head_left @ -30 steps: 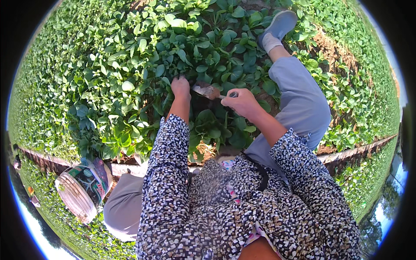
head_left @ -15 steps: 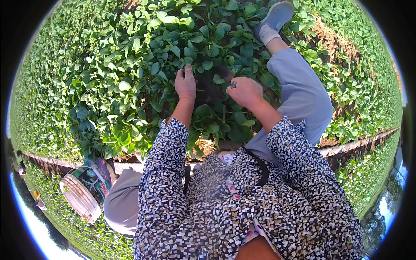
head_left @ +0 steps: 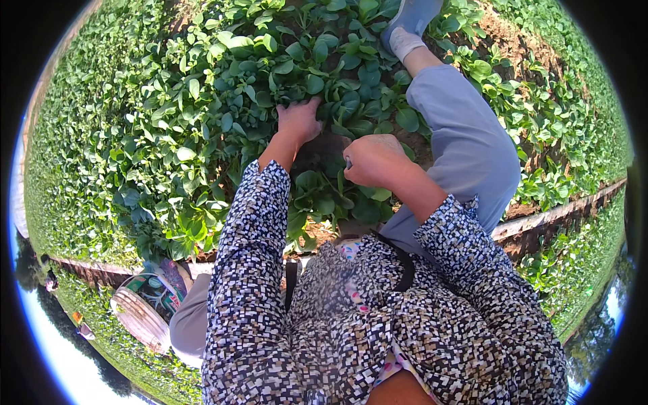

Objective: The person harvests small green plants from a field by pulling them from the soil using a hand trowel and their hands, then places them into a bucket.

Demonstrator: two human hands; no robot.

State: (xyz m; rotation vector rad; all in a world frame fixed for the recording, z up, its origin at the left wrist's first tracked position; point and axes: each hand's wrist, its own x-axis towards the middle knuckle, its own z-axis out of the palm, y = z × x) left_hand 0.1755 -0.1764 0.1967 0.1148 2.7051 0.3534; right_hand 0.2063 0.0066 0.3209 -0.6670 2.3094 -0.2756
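Observation:
My left hand [head_left: 299, 121] reaches in among low leafy greens [head_left: 315, 84], its thumb and fingers around a plant and the fingertips hidden by leaves. Just to the right, my right hand [head_left: 379, 160] is closed in a fist around a small hand tool [head_left: 348, 163]. Only the dark end of its handle shows clearly; a brownish, blurred part lies in the shade between the two hands. The hands are close together but apart, low over the bed.
Dense greens spread all around, with bare soil [head_left: 516, 50] at the upper right. My right leg [head_left: 462, 128] stretches forward on the right. A whitish bucket [head_left: 140, 318] with bags lies tilted at the lower left, near a pale bed edge [head_left: 540, 219].
My left hand has gone from raised fingertips to reaching down into the leaves, slightly rightward. My right hand has come a little nearer to me, still gripping the tool. The view has shifted slightly.

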